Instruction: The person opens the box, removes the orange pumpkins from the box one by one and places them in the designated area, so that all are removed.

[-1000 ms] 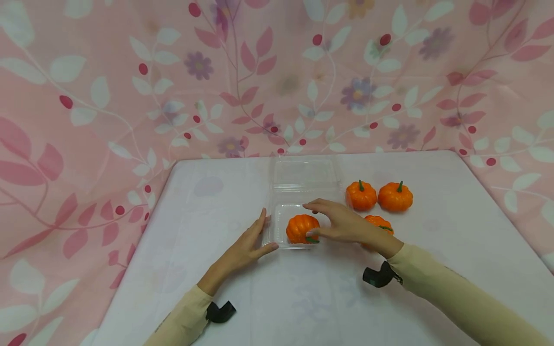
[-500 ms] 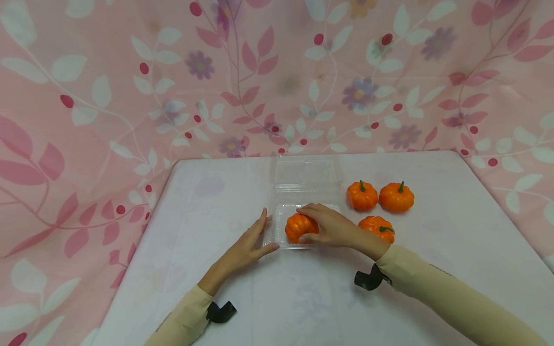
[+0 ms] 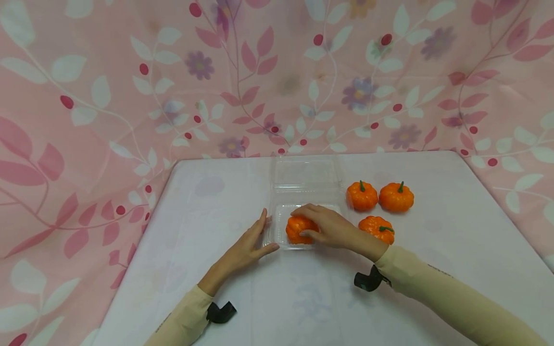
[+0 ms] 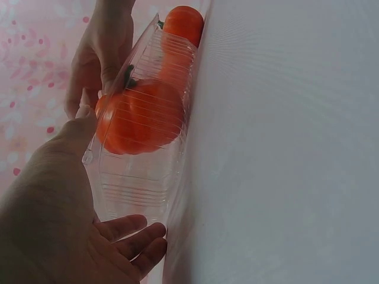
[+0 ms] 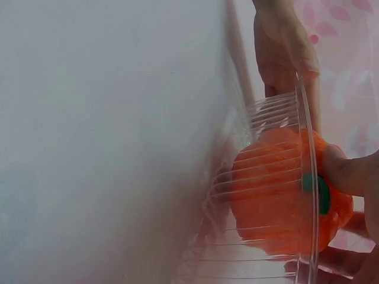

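An orange toy pumpkin (image 3: 296,230) with a green stem sits in the base of a clear plastic clamshell box (image 3: 280,214). My right hand (image 3: 333,228) grips this pumpkin from the right, thumb on the near side and fingers over the far side. In the right wrist view the pumpkin (image 5: 266,183) shows through the ribbed wall, its stem close to my thumb. My left hand (image 3: 242,247) steadies the box's left side with extended fingers, its thumb at the front left corner. In the left wrist view its thumb lies at the box's rim.
The box's lid (image 3: 305,171) lies folded back behind the base. To the right are three more toy pumpkins: one at the back (image 3: 361,195), another pumpkin (image 3: 396,197) beside it, and a tilted pumpkin (image 3: 377,228) nearer my right forearm. A pink floral curtain (image 3: 277,77) hangs behind the table.
My right hand has moved left and closed round the pumpkin in the box; its thumb and fingers were spread at the pumpkin's right before. My left hand has stayed at the box.
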Demonstrator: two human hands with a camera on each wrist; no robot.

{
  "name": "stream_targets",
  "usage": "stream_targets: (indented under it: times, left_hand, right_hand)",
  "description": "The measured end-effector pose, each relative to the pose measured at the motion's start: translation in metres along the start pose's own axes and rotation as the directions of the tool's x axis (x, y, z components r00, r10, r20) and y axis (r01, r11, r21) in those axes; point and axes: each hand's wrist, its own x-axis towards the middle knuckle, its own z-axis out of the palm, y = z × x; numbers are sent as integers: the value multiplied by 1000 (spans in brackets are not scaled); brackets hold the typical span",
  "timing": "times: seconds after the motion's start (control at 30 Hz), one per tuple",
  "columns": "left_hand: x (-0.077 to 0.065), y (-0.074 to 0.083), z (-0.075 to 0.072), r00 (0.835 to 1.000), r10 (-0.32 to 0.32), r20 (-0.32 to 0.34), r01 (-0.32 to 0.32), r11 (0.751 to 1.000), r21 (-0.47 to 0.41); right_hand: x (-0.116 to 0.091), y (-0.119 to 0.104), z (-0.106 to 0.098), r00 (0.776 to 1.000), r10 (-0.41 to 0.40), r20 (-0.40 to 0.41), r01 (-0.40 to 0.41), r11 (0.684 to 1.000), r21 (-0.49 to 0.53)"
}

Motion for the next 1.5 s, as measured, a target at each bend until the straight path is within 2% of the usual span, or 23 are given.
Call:
stream_targets:
  times: [0.1,0.2,0.4,0.57,0.7,0.83,0.97,1.1,1.5]
  left_hand:
    - [0,1,0,1000,-8,4,8,1000,0]
    - [0,0,0,1000,-13,7,13,1000,-2]
    - [0,0,1,1000,-11,5,11,1000,-3]
    - [0,0,0,1000,-1,-2,1,1000,-6]
    - [-1,0,0,1000,-3,-3,3,1000,-12]
    - [-1,0,0,1000,-8,0,8,1000,-6]
    - [0,-1,1,1000,-11,6,11,1000,2]
    - [0,0,0,1000,-3,-2,3,1000,-1]
    - [1,-3,1,1000,-8,8,8,1000,4]
  right_hand:
    - [0,0,0,997,-77,-10,76,996,-53]
    - [-1,1,0,994,-112,16,113,989,-91]
    - [-3,4,-2,984,-144,109,154,983,-98]
    - [-1,6,-4,980,-141,143,159,980,-123]
    - [2,6,-4,983,-100,154,117,988,-103]
    - [5,5,-3,988,-2,155,-4,999,36]
    - [6,6,0,982,114,148,-139,976,168]
    - [6,9,3,975,177,133,-204,951,231]
    - [2,15,6,983,130,127,-161,948,274]
